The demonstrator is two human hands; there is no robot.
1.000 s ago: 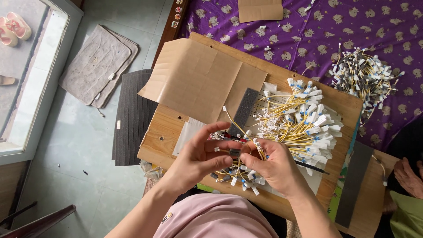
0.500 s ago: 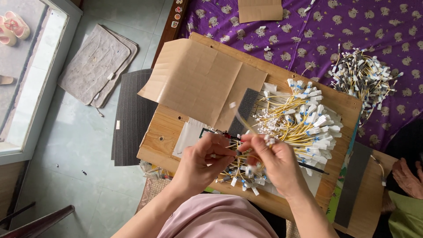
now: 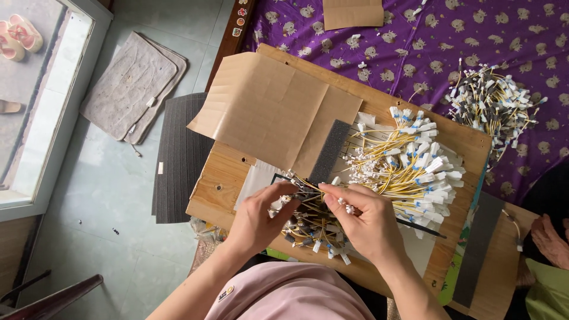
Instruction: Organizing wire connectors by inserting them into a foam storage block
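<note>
My left hand [image 3: 258,216]: 1 second ago its fingers were spread over the near bundle; now they are drawn together, thumb and forefinger pinched on a thin yellow wire just above that bundle.
My right hand [image 3: 367,222]: it has closed in toward the left, and its fingertips now meet the left hand's at the same spot, clamped on the yellow wire [image 3: 308,191]; half a second ago 1 wire end stood up between my hands, and now it lies low and flat between the 2 pinches.
Near bundle [image 3: 311,228]: a small heap of wires with dark and white ends, on the board right under my hands, partly hidden by my fingers. It looks to sit where it sat 1 second ago.
What this means: I judge that 1 wire has been singled out and both hands now have it, so the sorting is in mid-step, with most of the stock untouched.
Wooden board [image 3: 222,186]: flat across my lap, unmoved.
Big pile [image 3: 409,163]: yellow wires with white connectors, just beyond my right hand, unchanged.
Foam strip [image 3: 329,151]: dark, lying between the cardboard sheet [image 3: 267,109] and the big pile.
Far heap [image 3: 495,104]: more wires on the purple cloth [image 3: 403,41], well apart from my hands.
</note>
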